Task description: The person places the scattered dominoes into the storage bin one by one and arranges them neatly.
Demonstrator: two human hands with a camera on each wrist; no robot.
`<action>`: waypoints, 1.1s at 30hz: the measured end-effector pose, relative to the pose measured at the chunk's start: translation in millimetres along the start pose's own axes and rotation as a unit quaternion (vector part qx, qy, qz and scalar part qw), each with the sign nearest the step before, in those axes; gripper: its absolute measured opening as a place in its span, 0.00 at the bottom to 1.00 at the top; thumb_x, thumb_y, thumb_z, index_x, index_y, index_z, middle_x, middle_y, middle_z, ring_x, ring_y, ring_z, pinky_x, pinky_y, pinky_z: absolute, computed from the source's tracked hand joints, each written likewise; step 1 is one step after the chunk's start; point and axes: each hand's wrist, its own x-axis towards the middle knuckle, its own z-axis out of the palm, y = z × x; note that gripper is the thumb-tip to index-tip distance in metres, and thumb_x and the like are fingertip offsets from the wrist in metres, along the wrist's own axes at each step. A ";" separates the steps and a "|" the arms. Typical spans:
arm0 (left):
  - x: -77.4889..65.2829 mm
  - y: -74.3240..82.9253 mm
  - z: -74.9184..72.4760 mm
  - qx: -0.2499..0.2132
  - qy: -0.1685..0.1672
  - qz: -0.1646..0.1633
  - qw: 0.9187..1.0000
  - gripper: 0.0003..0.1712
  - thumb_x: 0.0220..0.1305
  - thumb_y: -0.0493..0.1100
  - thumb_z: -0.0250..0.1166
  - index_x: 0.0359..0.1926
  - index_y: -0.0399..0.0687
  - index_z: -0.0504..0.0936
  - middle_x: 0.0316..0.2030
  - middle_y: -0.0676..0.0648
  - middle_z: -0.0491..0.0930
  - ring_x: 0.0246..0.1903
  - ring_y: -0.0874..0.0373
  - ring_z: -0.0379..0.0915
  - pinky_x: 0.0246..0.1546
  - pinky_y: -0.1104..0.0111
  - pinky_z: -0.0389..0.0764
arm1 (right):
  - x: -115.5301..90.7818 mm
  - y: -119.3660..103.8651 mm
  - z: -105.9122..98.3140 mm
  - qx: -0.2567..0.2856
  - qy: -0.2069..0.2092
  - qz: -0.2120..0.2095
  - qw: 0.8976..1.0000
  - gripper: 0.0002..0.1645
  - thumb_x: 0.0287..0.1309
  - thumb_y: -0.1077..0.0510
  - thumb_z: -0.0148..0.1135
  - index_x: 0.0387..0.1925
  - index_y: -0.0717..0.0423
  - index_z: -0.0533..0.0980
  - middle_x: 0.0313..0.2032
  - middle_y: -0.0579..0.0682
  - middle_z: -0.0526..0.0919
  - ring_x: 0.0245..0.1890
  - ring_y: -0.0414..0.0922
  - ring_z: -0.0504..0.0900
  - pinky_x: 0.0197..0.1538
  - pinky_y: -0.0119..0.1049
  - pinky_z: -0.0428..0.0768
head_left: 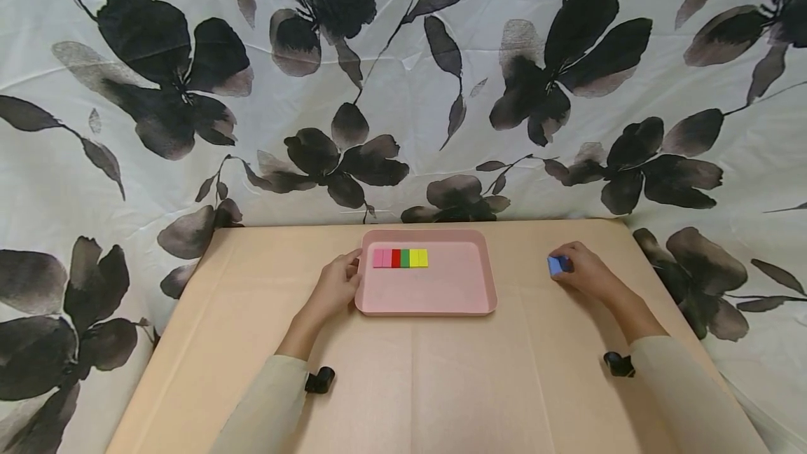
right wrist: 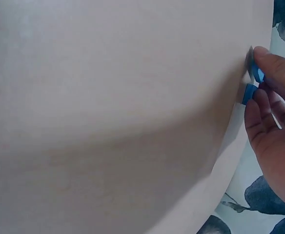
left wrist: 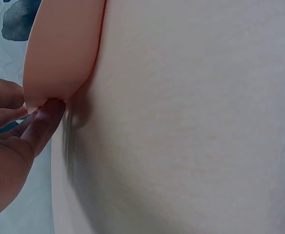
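Note:
A shallow pink tray (head_left: 435,293) with a raised rim lies towards the far side of the table. In its upper left part is a short row of small square pieces: pink (head_left: 381,258), red (head_left: 396,258), green (head_left: 405,258) and yellow (head_left: 419,258), side by side. My left hand (head_left: 337,282) holds the tray's left edge, its thumb against the rim in the left wrist view. Well to the right of the tray, my right hand (head_left: 583,270) pinches small blue blocks (head_left: 555,266) between thumb and fingers; two blue parts (right wrist: 250,92) show in the right wrist view.
The table (head_left: 466,384) has a plain light-tan cover. Behind and around it hangs white cloth (head_left: 416,90) printed with dark flowers. A small black device (head_left: 320,380) sits at the left wrist, and another black device (head_left: 619,364) at the right.

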 end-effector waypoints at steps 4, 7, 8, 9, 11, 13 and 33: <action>-0.2 -0.3 0.6 0.000 -0.001 -0.002 1.000 0.32 0.70 0.30 0.60 0.73 0.35 0.69 0.56 0.34 0.79 0.53 0.43 0.82 0.51 0.57 0.87 | -2.0 -1.8 1.1 0.009 0.001 0.015 1.000 0.30 0.60 0.60 0.73 0.60 0.71 0.75 0.55 0.71 0.76 0.49 0.63 0.78 0.52 0.58 0.79; -0.7 -0.6 0.6 -0.002 -0.001 -0.005 1.000 0.32 0.70 0.30 0.60 0.73 0.36 0.69 0.57 0.34 0.79 0.53 0.43 0.82 0.52 0.57 0.87 | -1.7 -2.3 3.7 0.013 0.005 0.017 1.000 0.30 0.60 0.60 0.73 0.59 0.72 0.75 0.51 0.70 0.79 0.47 0.60 0.79 0.50 0.53 0.80; -0.7 -0.6 0.6 -0.002 -0.002 -0.006 1.000 0.32 0.70 0.30 0.60 0.74 0.36 0.69 0.57 0.34 0.79 0.53 0.43 0.82 0.52 0.57 0.87 | -1.7 -2.7 4.5 0.014 0.007 0.016 1.000 0.30 0.60 0.60 0.73 0.59 0.72 0.75 0.49 0.69 0.80 0.46 0.60 0.80 0.49 0.51 0.80; -0.6 -0.8 0.6 -0.002 -0.002 -0.006 1.000 0.32 0.70 0.30 0.60 0.74 0.36 0.69 0.57 0.34 0.79 0.53 0.43 0.82 0.52 0.57 0.87 | -1.8 -3.0 5.4 0.017 0.009 0.017 1.000 0.30 0.60 0.60 0.73 0.59 0.72 0.75 0.48 0.68 0.81 0.46 0.59 0.80 0.48 0.49 0.80; -0.7 -0.7 0.5 -0.002 -0.001 -0.003 1.000 0.32 0.70 0.30 0.60 0.73 0.35 0.69 0.57 0.34 0.79 0.52 0.43 0.82 0.51 0.58 0.87 | -1.9 -4.0 7.1 0.025 0.013 0.015 1.000 0.29 0.60 0.61 0.73 0.58 0.73 0.75 0.45 0.66 0.83 0.45 0.57 0.81 0.46 0.44 0.81; -0.6 -0.6 0.5 0.000 0.001 -0.001 1.000 0.32 0.69 0.29 0.60 0.73 0.34 0.69 0.56 0.34 0.79 0.52 0.44 0.82 0.50 0.58 0.87 | -1.8 -5.9 8.6 0.034 0.017 0.012 0.999 0.29 0.59 0.61 0.73 0.58 0.73 0.75 0.44 0.64 0.83 0.44 0.56 0.82 0.45 0.38 0.81; 0.6 -0.5 1.0 0.009 0.008 0.006 1.000 0.32 0.68 0.28 0.60 0.72 0.33 0.70 0.54 0.34 0.80 0.51 0.44 0.83 0.48 0.60 0.87 | 0.1 -41.9 24.6 0.075 0.073 -0.016 0.994 0.27 0.54 0.65 0.75 0.56 0.67 0.79 0.41 0.58 0.82 0.37 0.46 0.80 0.40 0.23 0.78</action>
